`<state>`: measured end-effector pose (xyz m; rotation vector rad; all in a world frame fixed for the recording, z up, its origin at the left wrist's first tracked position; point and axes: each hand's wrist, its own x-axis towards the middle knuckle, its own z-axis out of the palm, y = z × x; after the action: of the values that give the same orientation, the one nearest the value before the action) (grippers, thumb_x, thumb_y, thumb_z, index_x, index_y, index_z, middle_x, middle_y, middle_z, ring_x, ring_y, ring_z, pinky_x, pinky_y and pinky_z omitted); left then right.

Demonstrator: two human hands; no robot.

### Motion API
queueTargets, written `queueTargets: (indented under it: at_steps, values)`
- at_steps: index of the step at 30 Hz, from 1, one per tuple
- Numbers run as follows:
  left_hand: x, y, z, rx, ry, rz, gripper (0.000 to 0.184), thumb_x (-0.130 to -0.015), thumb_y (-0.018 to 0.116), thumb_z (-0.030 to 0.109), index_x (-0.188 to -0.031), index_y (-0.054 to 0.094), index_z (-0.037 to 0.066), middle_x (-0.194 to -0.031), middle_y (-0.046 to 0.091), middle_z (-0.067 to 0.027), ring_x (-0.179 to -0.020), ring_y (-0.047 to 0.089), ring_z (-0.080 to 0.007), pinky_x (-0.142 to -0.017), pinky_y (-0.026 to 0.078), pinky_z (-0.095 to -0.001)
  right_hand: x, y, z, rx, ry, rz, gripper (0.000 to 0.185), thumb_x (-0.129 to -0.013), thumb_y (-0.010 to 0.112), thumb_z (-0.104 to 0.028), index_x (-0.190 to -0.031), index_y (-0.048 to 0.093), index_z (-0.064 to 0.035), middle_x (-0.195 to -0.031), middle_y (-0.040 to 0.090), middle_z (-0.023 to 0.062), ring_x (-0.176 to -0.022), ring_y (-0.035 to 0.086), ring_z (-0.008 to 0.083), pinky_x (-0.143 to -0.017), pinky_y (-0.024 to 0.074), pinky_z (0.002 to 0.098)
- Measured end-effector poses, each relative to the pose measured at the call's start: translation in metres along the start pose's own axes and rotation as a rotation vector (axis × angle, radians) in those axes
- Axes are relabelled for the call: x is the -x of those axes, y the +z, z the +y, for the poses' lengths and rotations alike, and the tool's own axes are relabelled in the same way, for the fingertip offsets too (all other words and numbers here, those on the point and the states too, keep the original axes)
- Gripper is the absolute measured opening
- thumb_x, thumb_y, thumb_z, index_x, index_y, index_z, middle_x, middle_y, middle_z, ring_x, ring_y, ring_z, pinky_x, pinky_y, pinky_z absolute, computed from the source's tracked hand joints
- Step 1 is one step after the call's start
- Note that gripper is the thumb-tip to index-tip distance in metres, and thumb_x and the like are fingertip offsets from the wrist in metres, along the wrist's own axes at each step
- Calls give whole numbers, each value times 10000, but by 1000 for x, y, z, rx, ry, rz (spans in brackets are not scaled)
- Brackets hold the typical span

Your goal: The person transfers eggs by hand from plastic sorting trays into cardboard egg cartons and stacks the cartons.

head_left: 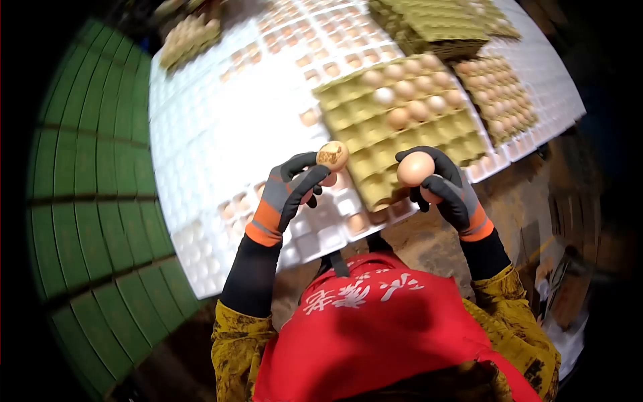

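Note:
Both hands wear grey and black gloves with orange cuffs. My left hand [288, 194] holds a brown egg with dark stains [333, 155] between thumb and fingers, and more egg shell shows beneath it. In my right hand [445, 184] is a clean brown egg [415, 169], with part of another egg [431, 191] below it. A yellowish pulp tray [375, 151] lies between and beyond my hands. Its far right part carries several eggs [404, 89], and its near cups show no eggs. White plastic trays [315, 231] lie under and around it.
A full egg tray [497, 97] sits at the right, near a stack of pulp trays [439, 27]. Another tray of eggs [191, 40] is at the far left. Green boxes [87, 234] are stacked along the left side. A red apron [375, 321] covers my front.

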<state>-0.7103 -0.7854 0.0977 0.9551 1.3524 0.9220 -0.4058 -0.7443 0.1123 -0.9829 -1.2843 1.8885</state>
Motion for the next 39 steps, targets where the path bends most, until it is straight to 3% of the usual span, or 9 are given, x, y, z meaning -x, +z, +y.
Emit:
queueTargets:
  at_steps: [4,7,16,21,25,29,31,35,39]
  values:
    - [91,-78,-57,65,-107,223,367,-931,656,252,-1193,663,-4,-856,700,-66,-593,518,-85,-539,448,-235,-22,94,39,200,139,-88,552,-770,822,-158,-1254,578,-51,-1110,647,57,-889,613,108,-755,539,293]
    - [155,-121,-110,83,-151,413,321,-925,674,219,-1164,679,5,-821,710,-47,-520,416,-29,-504,387,-194,-35,137,106,843,-279,-159,491,-754,825,-227,-1185,616,-116,-1159,600,94,-982,644,223,-863,541,374]
    - [196,-146,-225,80,-89,527,345,-946,660,220,-1207,650,-5,-826,711,-46,-542,450,-28,-486,369,-200,-47,204,166,1443,-113,-70,392,-802,758,-270,-1156,640,-150,-1200,585,164,-1027,624,349,-868,527,430]
    - [188,-143,-215,212,-144,535,320,-939,678,214,-1180,656,5,-840,707,-51,-557,477,-30,-495,360,-199,-46,169,195,743,-217,196,366,-839,722,-114,-1200,658,-100,-1207,612,134,-1105,609,298,-930,508,372]
    - [189,-146,-215,272,-140,503,313,-941,675,213,-1175,655,5,-841,701,-54,-577,505,-44,-502,384,-202,-43,157,183,312,176,313,344,-925,670,-110,-1266,640,-68,-1136,644,4,-870,588,71,-754,513,247]
    - [188,-150,-207,227,-180,457,326,-932,681,213,-1179,654,3,-850,697,-50,-599,534,-54,-513,408,-202,-65,125,193,1140,-648,318,363,-936,596,-84,-1298,602,-58,-1279,623,120,-1134,606,278,-982,477,377]
    - [186,-150,-202,157,-166,429,334,-918,689,208,-1178,656,1,-848,698,-42,-595,533,-47,-512,407,-200,-69,118,200,1449,-500,89,476,-879,591,-74,-1355,571,-89,-1401,513,180,-1344,418,383,-1117,356,468]
    - [176,-143,-187,46,-114,351,356,-877,715,202,-1175,669,11,-829,699,-14,-568,504,-22,-498,391,-193,-55,141,185,1444,-556,208,524,-874,632,-99,-1391,546,-99,-1368,545,155,-1287,484,381,-1088,399,444]
    - [152,-122,-186,-72,-13,264,376,-837,754,218,-1156,683,30,-963,680,-65,-774,578,-131,-661,458,-276,-22,235,150,361,81,-46,467,-903,701,-171,-1337,572,-55,-1255,617,112,-1121,606,240,-952,499,356]
